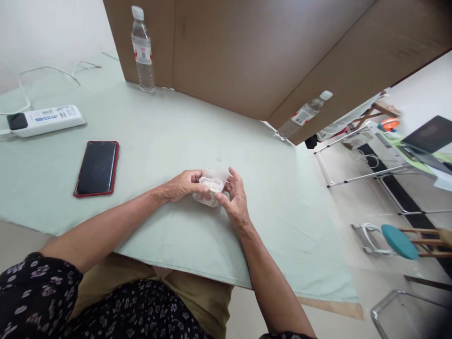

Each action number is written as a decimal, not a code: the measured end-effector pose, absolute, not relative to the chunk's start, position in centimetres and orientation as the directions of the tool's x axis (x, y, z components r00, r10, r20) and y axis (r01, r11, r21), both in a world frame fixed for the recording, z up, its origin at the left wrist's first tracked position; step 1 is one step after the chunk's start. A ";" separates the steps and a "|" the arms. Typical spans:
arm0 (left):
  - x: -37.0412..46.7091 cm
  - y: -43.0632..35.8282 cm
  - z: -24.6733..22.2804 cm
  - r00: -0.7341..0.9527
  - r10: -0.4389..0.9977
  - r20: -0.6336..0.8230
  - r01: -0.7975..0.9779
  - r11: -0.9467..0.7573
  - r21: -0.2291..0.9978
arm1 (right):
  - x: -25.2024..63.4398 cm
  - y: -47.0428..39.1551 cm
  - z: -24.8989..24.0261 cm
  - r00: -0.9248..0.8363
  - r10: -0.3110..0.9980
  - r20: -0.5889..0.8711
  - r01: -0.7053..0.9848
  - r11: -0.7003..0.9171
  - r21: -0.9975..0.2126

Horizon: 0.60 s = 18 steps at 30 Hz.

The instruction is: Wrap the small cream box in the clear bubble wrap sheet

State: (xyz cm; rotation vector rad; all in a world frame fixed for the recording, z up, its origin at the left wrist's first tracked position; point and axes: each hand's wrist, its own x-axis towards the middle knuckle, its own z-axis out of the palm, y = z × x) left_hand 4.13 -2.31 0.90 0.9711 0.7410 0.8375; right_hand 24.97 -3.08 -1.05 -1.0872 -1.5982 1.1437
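Between my hands is a small pale packet [207, 197] with faint reddish print, wrapped in thin see-through plastic [215, 175] that spreads out above it. My left hand [181, 186] grips its left side, with the thumb on top and the fingers bent behind. On the other side my right hand [236, 198] presses its thumb against the packet's right edge, while its fingers curl loosely round the plastic. What the wrapping holds inside cannot be made out. Both hands are just over the pale green tablecloth [197, 235], near the front edge of the table.
A phone in a red case [96, 168] and a white power strip [49, 120] with a cable lie to the left. Water bottles [143, 56] stand against a tall cardboard panel [219, 52] at the back. Off to the right are a teal stool [399, 241] and a metal-framed table.
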 end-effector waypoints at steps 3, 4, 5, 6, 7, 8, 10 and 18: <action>4.1 -2.4 1.1 0.463 0.870 -0.171 -0.274 0.324 0.906 | 25.2 -2.8 -1.1 -0.253 0.960 0.116 0.086 0.142 -0.986; 4.1 -2.4 1.1 0.455 0.872 -0.177 -0.276 0.328 0.904 | 25.2 -2.8 -1.1 -0.267 0.957 0.111 0.069 0.134 -0.989; 4.1 -2.4 1.1 0.449 0.874 -0.185 -0.276 0.333 0.902 | 25.2 -2.8 -1.1 -0.275 0.955 0.110 0.062 0.131 -0.989; 4.2 -2.4 1.2 0.444 0.875 -0.194 -0.275 0.339 0.900 | 25.2 -2.9 -1.1 -0.276 0.955 0.111 0.065 0.133 -0.989; 4.2 -2.4 1.2 0.440 0.875 -0.203 -0.270 0.345 0.899 | 25.1 -3.0 -1.1 -0.272 0.956 0.110 0.074 0.135 -0.988; 4.2 -2.4 1.2 0.439 0.873 -0.213 -0.261 0.351 0.899 | 25.1 -3.0 -1.1 -0.265 0.958 0.107 0.084 0.134 -0.987; 4.2 -2.4 1.2 0.438 0.869 -0.231 -0.235 0.358 0.904 | 24.9 -3.3 -1.1 -0.256 0.963 0.086 0.092 0.113 -0.989; 4.0 -2.3 1.2 0.487 0.847 -0.214 -0.184 0.340 0.922 | 24.1 -3.8 -0.7 -0.216 0.976 -0.019 0.007 -0.018 -1.000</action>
